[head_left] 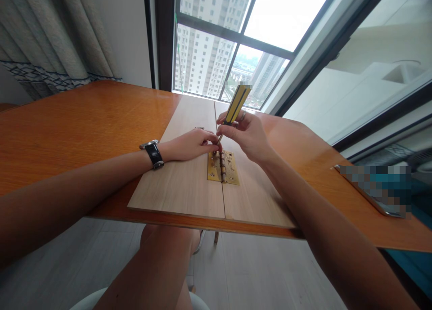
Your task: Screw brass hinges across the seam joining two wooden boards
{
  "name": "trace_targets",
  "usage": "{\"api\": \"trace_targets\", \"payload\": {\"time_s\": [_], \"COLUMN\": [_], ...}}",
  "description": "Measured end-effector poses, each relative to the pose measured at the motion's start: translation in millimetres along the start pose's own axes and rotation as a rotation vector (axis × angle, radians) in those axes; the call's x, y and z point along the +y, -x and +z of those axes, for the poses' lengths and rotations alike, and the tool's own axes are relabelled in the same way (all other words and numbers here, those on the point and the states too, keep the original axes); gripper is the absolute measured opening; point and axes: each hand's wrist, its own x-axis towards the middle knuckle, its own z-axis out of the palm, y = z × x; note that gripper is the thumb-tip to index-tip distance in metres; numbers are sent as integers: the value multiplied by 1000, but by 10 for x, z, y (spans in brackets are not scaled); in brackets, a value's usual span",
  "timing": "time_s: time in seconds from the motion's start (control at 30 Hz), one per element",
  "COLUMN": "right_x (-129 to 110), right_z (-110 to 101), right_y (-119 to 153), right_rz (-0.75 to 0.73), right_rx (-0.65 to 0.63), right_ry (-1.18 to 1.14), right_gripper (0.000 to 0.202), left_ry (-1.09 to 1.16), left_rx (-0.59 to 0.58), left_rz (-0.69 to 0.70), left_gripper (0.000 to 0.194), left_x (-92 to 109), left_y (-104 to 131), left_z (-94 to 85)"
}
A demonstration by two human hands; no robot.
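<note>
While the right hand (pixel 249 135) clasped a yellow-and-black screwdriver (pixel 237 104), a rectangular brass hinge (pixel 223 167) lay just on the near side of the left hand (pixel 191 144), whose hold I couldn't tell.

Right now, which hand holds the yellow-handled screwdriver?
The bare-wristed right hand grips the screwdriver; the left hand, with a black wristwatch, is at the hinge's far end.

Overbright window (pixel 240 36) — dimmer floor (pixel 263 269)
</note>
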Motion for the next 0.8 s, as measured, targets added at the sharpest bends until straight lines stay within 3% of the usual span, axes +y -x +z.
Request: {"api": "trace_targets", "payload": {"time_s": [0.23,0.5,0.8], "right_x": [58,14,-5], "right_z": [-63,-15,3], "right_y": [14,11,2], "right_rz": [6,-12,17], "right_rx": [-177,-53,-34], "right_ry": [-79,-30,-43], "right_gripper": [29,16,23], "left_ry": [20,25,16], "left_rx": [-9,5,-2], "left_rz": [5,27,-1], "left_gripper": [27,25,25], "left_x": [-30,-35,-28], "left_y": [-13,-6,1], "left_z": [7,8,1]}}
